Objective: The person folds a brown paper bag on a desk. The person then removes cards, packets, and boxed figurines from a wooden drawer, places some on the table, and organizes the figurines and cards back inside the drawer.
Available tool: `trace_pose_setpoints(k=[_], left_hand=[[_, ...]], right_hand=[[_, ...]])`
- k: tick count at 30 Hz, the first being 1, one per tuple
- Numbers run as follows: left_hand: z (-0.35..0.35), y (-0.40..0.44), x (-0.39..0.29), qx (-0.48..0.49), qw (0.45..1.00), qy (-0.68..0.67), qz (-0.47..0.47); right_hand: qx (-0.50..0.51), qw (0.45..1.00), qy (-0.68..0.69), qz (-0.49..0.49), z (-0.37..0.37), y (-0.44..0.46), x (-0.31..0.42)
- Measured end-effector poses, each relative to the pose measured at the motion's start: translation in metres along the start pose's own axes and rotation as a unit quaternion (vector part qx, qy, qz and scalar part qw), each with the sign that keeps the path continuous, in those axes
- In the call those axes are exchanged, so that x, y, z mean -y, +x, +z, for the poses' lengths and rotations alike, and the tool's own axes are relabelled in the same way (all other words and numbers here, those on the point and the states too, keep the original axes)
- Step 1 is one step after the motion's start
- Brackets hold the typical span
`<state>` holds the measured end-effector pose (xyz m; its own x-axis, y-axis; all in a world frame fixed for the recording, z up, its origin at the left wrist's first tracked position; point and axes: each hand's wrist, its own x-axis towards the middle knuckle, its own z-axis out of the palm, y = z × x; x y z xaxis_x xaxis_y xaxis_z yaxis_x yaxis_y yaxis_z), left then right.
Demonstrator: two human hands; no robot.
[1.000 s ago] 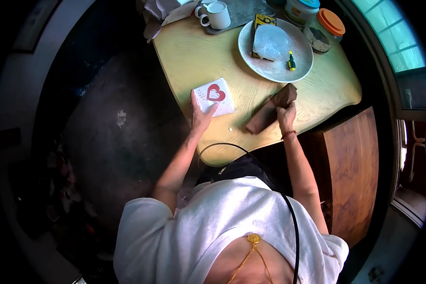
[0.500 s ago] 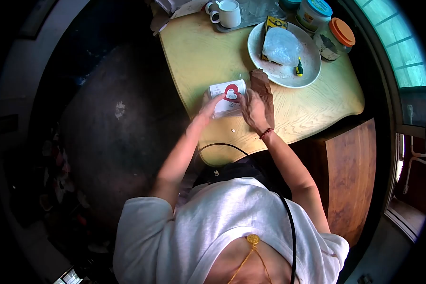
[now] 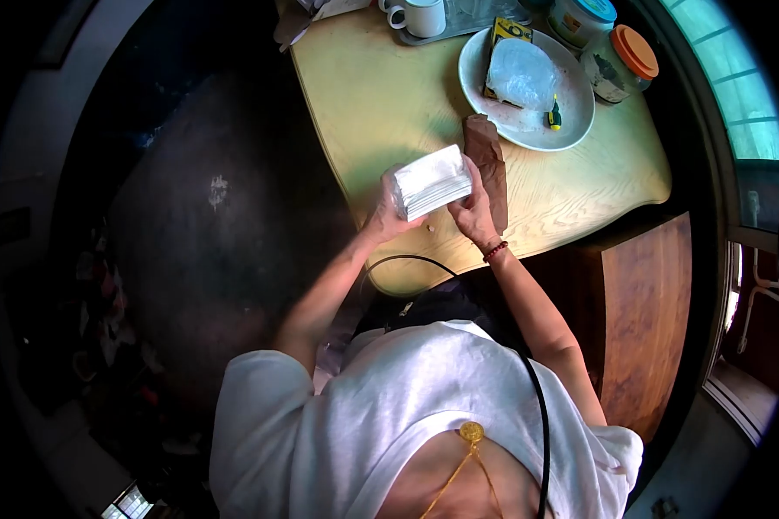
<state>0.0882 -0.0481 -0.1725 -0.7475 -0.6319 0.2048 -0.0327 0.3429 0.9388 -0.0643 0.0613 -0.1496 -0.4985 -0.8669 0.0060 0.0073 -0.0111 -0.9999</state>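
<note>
Both hands hold a pack of white napkins (image 3: 433,183) tilted over the wooden table (image 3: 363,104).
A brown wrapper (image 3: 486,156) lies just beside the right hand (image 3: 473,212), near the plate (image 3: 528,130); two lidded jars stand beyond. Forearms reach forward, the left hand (image 3: 391,208) clasping one end, the right pinching the other. One pack, one wrapper, one plate.

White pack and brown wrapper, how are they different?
The white pack is chunky, with lots of layers showing at its edge; the brown wrapper is long, narrow and crinkly. The white pack is held in the left hand and right hand, while the brown wrapper lies on the table. Both are close to the right hand.
</note>
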Motion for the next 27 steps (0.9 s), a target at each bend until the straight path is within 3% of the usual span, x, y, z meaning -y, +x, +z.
trace_pose_setpoints(k=[2, 4, 6, 8, 10, 11, 12, 14, 16, 21, 23, 25, 26, 27], left_hand=[[0.005, -0.001, 0.013, 0.022, 0.999, 0.043, 0.016], [0.009, -0.001, 0.015, 0.013, 0.995, 0.096, 0.034], [0.007, -0.006, 0.015, 0.010, 0.995, 0.102, -0.008], [0.006, 0.002, 0.004, -0.016, 0.998, -0.024, -0.047], [0.004, 0.014, -0.021, -0.063, 0.992, -0.070, -0.081], [0.001, 0.024, -0.026, -0.046, 0.973, -0.177, -0.143], [-0.002, 0.035, -0.026, -0.025, 0.938, -0.279, -0.206], [-0.008, 0.044, -0.013, -0.026, 0.866, -0.375, -0.331], [-0.008, 0.055, 0.009, 0.009, 0.820, -0.414, -0.395], [0.005, 0.067, 0.026, 0.067, 0.840, -0.341, -0.417], [0.008, 0.070, 0.028, 0.084, 0.831, -0.334, -0.438], [0.006, 0.073, 0.033, 0.092, 0.859, -0.250, -0.437], [0.008, 0.071, 0.007, 0.020, 0.872, -0.205, -0.444], [0.006, 0.070, 0.008, 0.043, 0.878, -0.169, -0.445]], right_hand=[[-0.028, 0.997, -0.026, -0.061, 0.007, -0.003, -0.021], [-0.026, 0.998, -0.022, -0.058, 0.006, 0.001, -0.016], [0.019, 0.996, 0.087, 0.003, 0.004, 0.005, -0.013], [0.023, 0.999, 0.035, -0.035, -0.002, 0.011, 0.007], [0.030, 0.980, -0.090, 0.174, -0.005, 0.011, 0.044], [-0.023, 0.995, -0.059, 0.075, -0.002, 0.005, 0.034], [-0.060, 0.988, -0.140, -0.019, -0.003, -0.001, 0.031], [-0.085, 0.995, -0.058, -0.016, -0.006, -0.025, 0.046], [-0.131, 0.990, -0.004, 0.054, -0.014, -0.061, 0.062], [-0.287, 0.944, 0.034, 0.161, -0.051, -0.174, 0.016], [-0.345, 0.925, -0.008, 0.159, -0.063, -0.220, 0.017], [-0.426, 0.889, -0.071, 0.149, -0.073, -0.264, 0.018], [-0.456, 0.873, -0.074, 0.155, -0.079, -0.288, 0.023], [-0.505, 0.845, -0.092, 0.153, -0.084, -0.308, 0.027]])
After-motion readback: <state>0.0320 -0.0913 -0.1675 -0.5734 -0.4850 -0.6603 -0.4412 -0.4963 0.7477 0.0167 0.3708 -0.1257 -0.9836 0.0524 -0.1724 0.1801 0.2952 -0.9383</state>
